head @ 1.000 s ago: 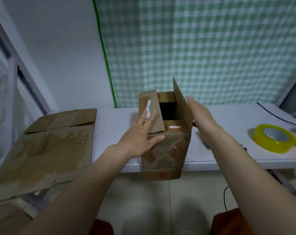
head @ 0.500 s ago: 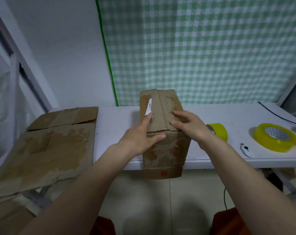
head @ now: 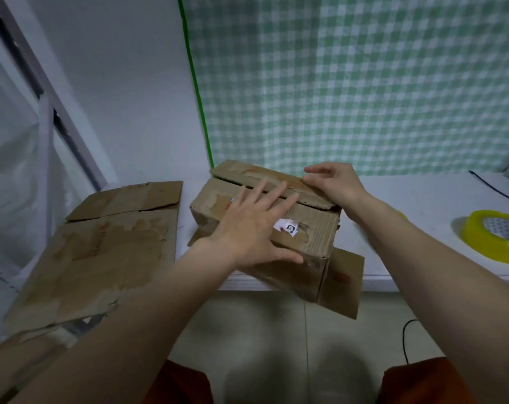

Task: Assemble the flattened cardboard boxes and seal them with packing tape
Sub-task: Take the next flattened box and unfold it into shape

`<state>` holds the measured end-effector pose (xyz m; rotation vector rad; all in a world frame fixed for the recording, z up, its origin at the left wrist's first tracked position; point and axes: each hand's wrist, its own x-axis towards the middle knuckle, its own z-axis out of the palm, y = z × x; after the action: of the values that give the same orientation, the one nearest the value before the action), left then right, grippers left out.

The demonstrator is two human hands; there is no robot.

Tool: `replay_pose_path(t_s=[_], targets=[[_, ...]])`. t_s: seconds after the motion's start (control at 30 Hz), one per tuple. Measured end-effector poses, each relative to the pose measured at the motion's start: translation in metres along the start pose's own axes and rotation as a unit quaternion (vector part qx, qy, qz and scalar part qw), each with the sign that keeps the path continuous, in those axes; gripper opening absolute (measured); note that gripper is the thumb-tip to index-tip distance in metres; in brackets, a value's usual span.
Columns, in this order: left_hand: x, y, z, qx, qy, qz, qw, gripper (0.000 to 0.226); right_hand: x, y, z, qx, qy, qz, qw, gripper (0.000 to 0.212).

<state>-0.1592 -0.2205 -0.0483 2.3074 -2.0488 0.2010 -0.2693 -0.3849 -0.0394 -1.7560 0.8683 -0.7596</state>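
Note:
A worn brown cardboard box [head: 314,228] lies turned at an angle on the front edge of the white table [head: 416,205], its top flaps folded down. My left hand [head: 253,225] presses flat on the near flap with fingers spread. My right hand [head: 332,182] rests on the far flap, fingers loosely bent over its edge. One bottom flap [head: 343,284] sticks out past the table edge. A roll of yellow packing tape [head: 492,236] lies at the far right of the table.
Flattened cardboard boxes [head: 101,246] lie stacked on the table's left end, overhanging the front. A black cable [head: 492,189] runs along the right rear. A green checked curtain hangs behind. Tiled floor shows below the table edge.
The right flap was folded down over the opening, then the box was rotated and pulled toward the table's front. Both hands stayed on top of it. The smaller tape roll is now hidden.

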Motion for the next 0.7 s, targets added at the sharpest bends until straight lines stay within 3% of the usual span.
replay_pose_path(t_s=[0.07, 0.23, 0.57, 0.63, 0.7], targets=[[0.011, -0.006, 0.010, -0.010, -0.050, -0.034, 0.998, 0.111, 0.006, 0.005, 0.000, -0.013, 0.013, 0.006, 1.000, 0.037], [0.048, 0.016, 0.018, -0.011, -0.010, -0.109, 0.994, 0.106, 0.016, 0.027, -0.009, -0.003, 0.036, 0.075, 0.997, 0.056], [0.080, 0.045, 0.027, 0.011, -0.014, -0.115, 0.993, 0.105, 0.030, 0.043, -0.034, 0.031, -0.001, 0.079, 0.996, 0.050], [0.083, 0.045, 0.026, 0.000, -0.020, -0.106, 0.994, 0.106, 0.022, 0.046, -0.037, 0.072, 0.039, 0.068, 0.994, 0.049], [0.083, 0.045, 0.025, -0.005, -0.016, -0.107, 0.994, 0.106, 0.010, 0.056, -0.047, 0.059, 0.169, 0.045, 0.983, 0.048]])
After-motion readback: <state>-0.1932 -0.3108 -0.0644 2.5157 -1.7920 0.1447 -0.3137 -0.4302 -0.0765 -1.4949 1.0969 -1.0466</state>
